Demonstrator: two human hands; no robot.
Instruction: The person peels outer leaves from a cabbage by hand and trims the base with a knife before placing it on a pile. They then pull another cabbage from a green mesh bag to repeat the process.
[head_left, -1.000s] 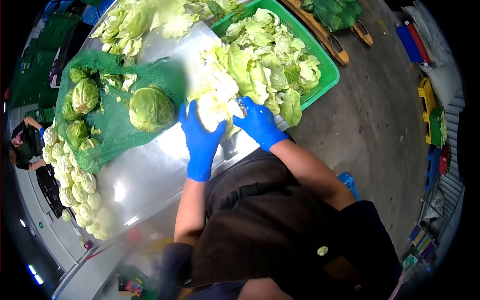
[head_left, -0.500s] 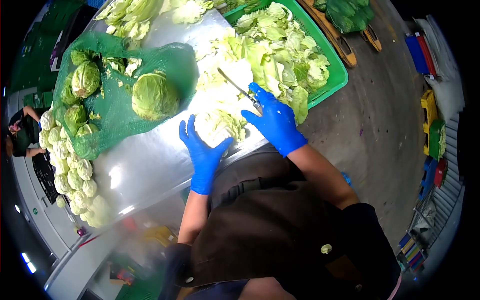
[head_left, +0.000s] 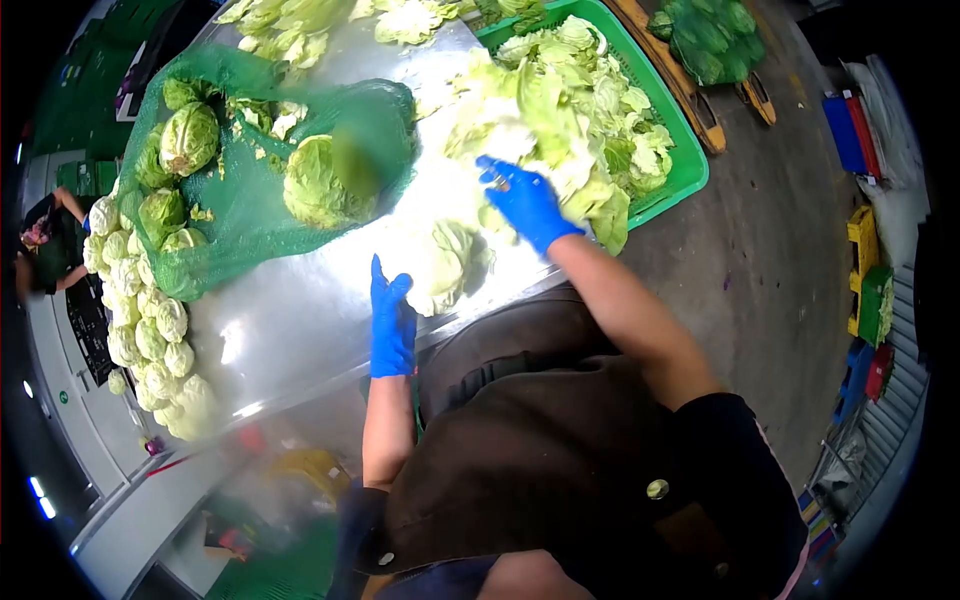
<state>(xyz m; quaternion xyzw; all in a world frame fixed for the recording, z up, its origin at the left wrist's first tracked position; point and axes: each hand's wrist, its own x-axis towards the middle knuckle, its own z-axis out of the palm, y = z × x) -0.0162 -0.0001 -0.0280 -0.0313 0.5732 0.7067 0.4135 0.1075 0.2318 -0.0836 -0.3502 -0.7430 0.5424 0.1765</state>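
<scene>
A trimmed pale cabbage (head_left: pixel 445 262) lies on the steel table (head_left: pixel 300 330) in front of me. My left hand (head_left: pixel 392 315), in a blue glove, stands edge-on with straight fingers against the cabbage's left side and holds nothing. My right hand (head_left: pixel 522 200), also gloved in blue, reaches over loose cabbage leaves (head_left: pixel 480 130) at the edge of the green crate (head_left: pixel 690 170). It is blurred, and no knife shows in it. A whole cabbage (head_left: pixel 318 185) rests on a green net bag (head_left: pixel 240 215) to the left.
The green crate is full of cut leaves. Several more cabbages (head_left: pixel 185 140) sit in the net bag, and a row of trimmed heads (head_left: pixel 150 340) lines the table's left edge. Another person (head_left: pixel 45 245) works at the far left. Concrete floor (head_left: pixel 760 260) lies to the right.
My right hand, which held a knife, has moved up and left to the loose leaves. My left hand has slid down beside the cabbage and turned edge-on.
</scene>
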